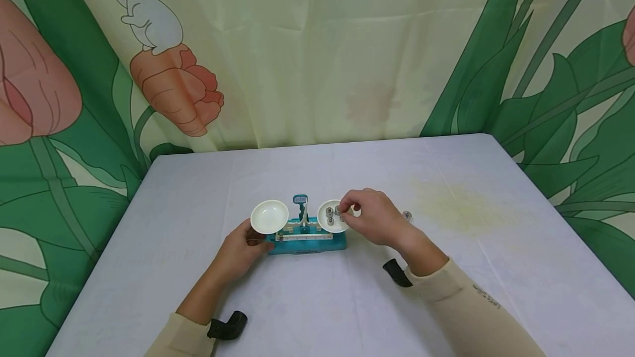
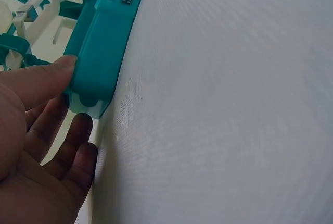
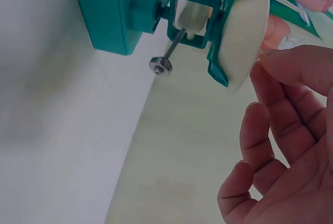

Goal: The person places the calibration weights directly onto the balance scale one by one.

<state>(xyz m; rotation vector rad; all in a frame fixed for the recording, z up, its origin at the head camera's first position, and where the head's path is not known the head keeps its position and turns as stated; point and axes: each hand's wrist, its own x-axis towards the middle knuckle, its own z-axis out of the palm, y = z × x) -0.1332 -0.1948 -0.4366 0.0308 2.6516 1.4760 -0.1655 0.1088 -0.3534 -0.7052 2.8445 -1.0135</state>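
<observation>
A teal balance scale with two white pans stands on the table. My left hand holds the left end of its base, thumb on the upper edge and fingers around the end. The left pan has nothing in it. In the right pan sit several small metal weights. Over that pan, my right hand pinches a small metal weight between thumb and index finger, mostly hidden by the fingertips. In the right wrist view, those fingertips meet behind the pan's rim.
Another metal weight lies on the table, partly behind the right wrist. A white cloth covers the table. Behind it hangs a printed curtain. A metal adjusting knob sticks out from the scale's right side.
</observation>
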